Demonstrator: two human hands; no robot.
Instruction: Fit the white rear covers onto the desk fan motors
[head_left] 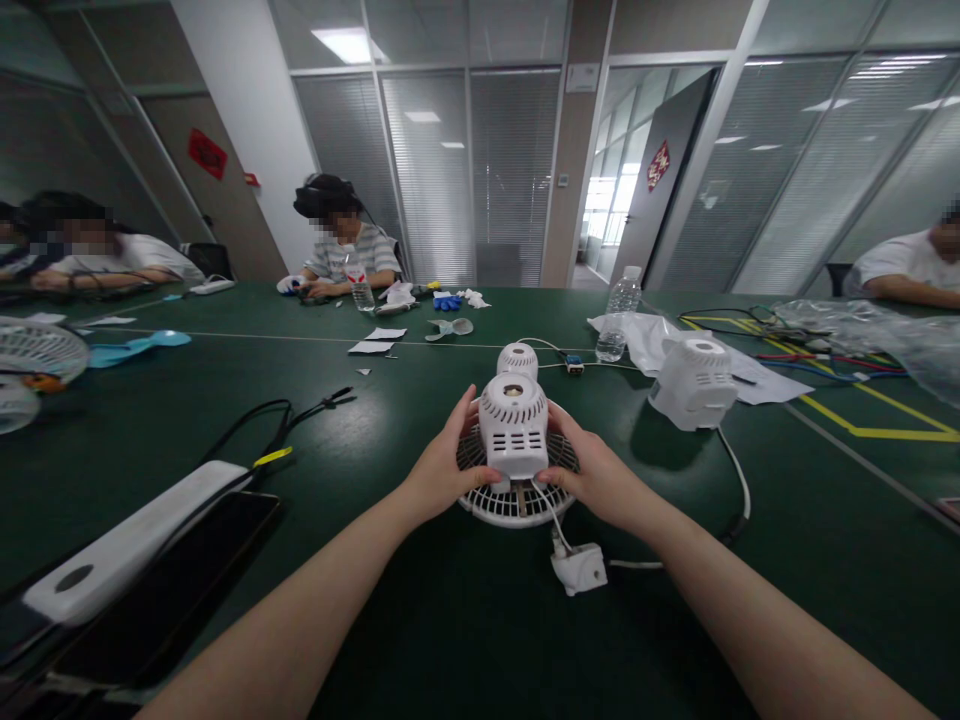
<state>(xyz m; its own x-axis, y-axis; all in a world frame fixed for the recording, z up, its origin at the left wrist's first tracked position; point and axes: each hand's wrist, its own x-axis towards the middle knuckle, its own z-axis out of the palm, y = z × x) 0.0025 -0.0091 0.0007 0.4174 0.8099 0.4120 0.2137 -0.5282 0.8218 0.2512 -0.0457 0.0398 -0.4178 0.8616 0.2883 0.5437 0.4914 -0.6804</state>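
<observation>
A small white fan (514, 440) lies face down on the green table (420, 620), its round grille underneath and its vented motor housing pointing up. My left hand (442, 465) grips the left side of the grille and housing. My right hand (592, 470) grips the right side. A white cord runs from the fan to a small white plug block (579, 570) just in front of my hands. A second white motor housing (517, 358) stands right behind the fan.
A white fan base (694, 382) with a cord sits at the right, a water bottle (619, 315) behind it. A white power strip (127, 545) and black cables lie at the left. Another fan grille (34, 352) is at the far left. Other people sit at the table's far side and right.
</observation>
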